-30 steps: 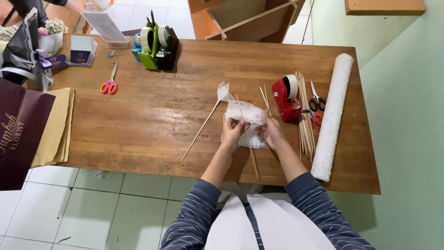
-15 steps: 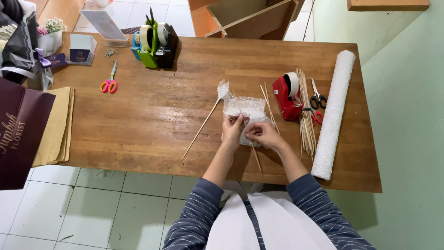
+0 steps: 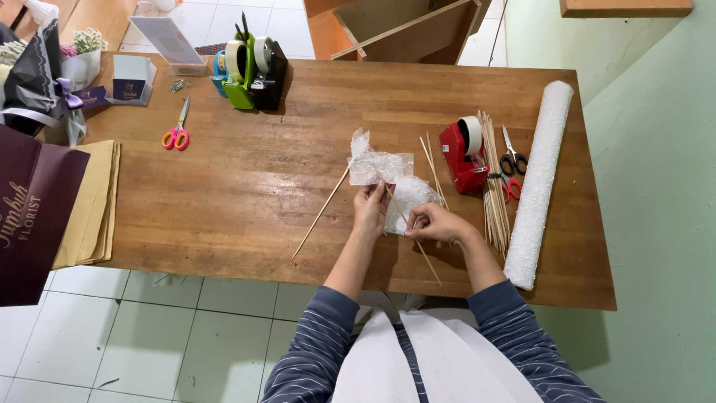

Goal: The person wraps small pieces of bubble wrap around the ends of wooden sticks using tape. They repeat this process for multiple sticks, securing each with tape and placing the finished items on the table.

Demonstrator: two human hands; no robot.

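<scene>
My left hand [image 3: 371, 210] pinches the lower edge of a small sheet of bubble wrap [image 3: 380, 169] and lifts it off the wooden table [image 3: 246, 186]. My right hand [image 3: 434, 222] grips a thin wooden skewer [image 3: 418, 242] that runs diagonally under more crumpled bubble wrap [image 3: 409, 198]. A second long skewer [image 3: 321, 213], tipped with a bit of wrap, lies to the left of my hands.
A red tape dispenser [image 3: 462, 155], a bundle of skewers [image 3: 494, 186], scissors [image 3: 512, 160] and a bubble wrap roll [image 3: 538, 179] lie at right. Green and black tape dispensers [image 3: 250, 66], pink scissors [image 3: 177, 134], brown paper [image 3: 89, 205] and a dark bag [image 3: 30, 216] are at left.
My left hand has raised a piece of bubble wrap upward. My right hand has slid toward me and to the right along the skewer.
</scene>
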